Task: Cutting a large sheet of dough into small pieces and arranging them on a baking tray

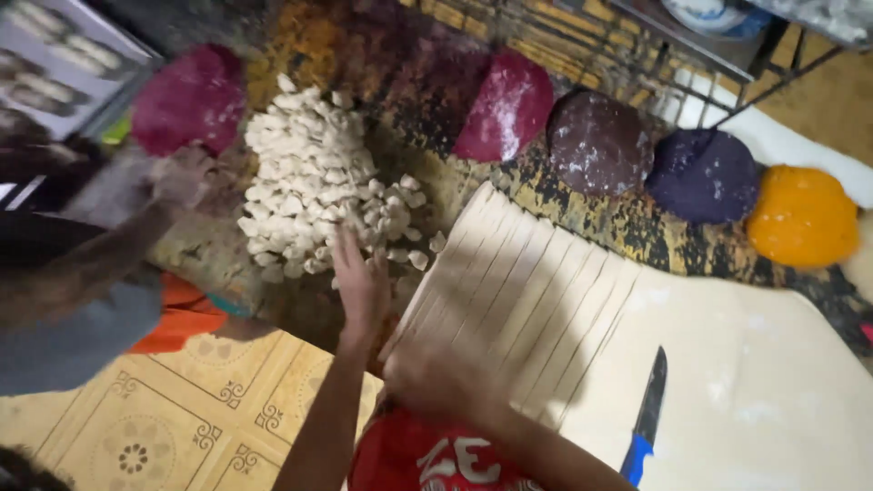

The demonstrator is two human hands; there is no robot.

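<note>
Dough strips (518,291) under right hand (436,377)

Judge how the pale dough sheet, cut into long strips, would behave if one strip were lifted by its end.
The dough sheet looks thin and soft, so a strip would probably hang floppy and stretch. The cuts leave narrow strips, so one might tear under its own weight. A floury dusting suggests it would peel off rather than stick. The right hand rests on it.

My left hand (361,284) hovers by a heap of off-white dough pieces (318,182); my right hand (435,380) rests on the pale cream dough sheet (637,336). Behind sit magenta (507,105), brown (596,141), dark purple (705,175) and orange dough balls (800,216). The knife (644,423) has a blue handle and black blade.
</note>
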